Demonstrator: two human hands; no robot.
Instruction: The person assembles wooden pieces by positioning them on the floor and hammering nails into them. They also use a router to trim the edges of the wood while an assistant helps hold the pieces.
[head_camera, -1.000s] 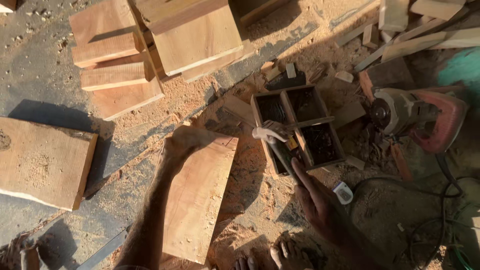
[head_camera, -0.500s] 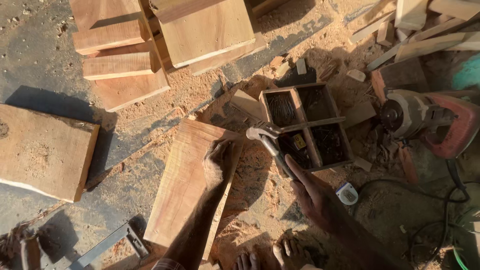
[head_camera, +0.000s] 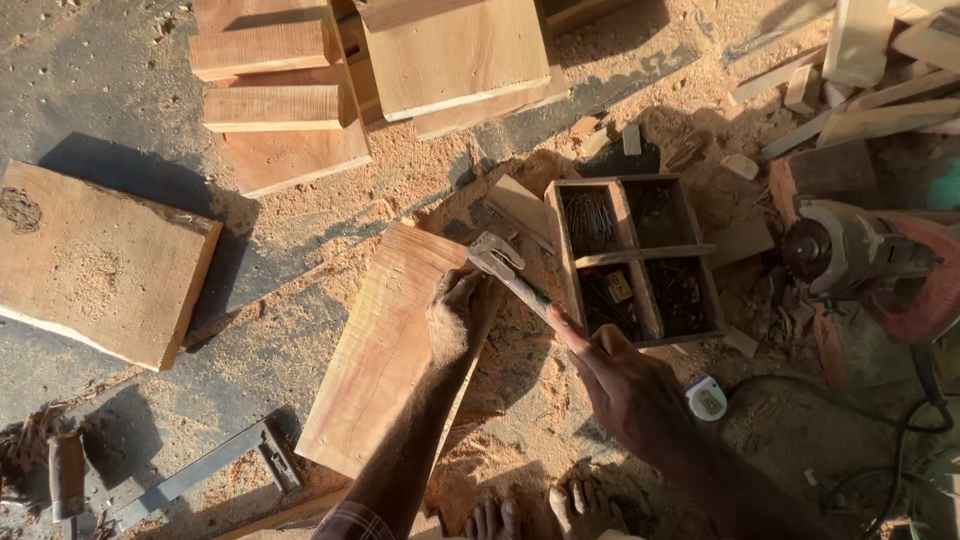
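My left hand (head_camera: 458, 310) rests palm down on the far right corner of a long wooden plank (head_camera: 385, 350) lying on the sawdust-covered ground. My right hand (head_camera: 615, 375) grips the handle of a claw hammer (head_camera: 502, 265), whose metal head hangs just above the plank's far corner, close to my left fingers. A wooden box with compartments (head_camera: 635, 260) holding nails sits right of the hammer. My bare toes (head_camera: 540, 515) show at the bottom edge.
Thick wood blocks (head_camera: 370, 70) are stacked at the top. A large slab (head_camera: 100, 265) lies at left. A power tool (head_camera: 860, 260) with a black cable sits at right, a small tape measure (head_camera: 706, 398) near my right wrist, a metal square (head_camera: 200, 470) at bottom left.
My left hand slid up the plank to its far right corner. The hammer stayed in my right hand, its head close over that corner. The view shifted slightly.
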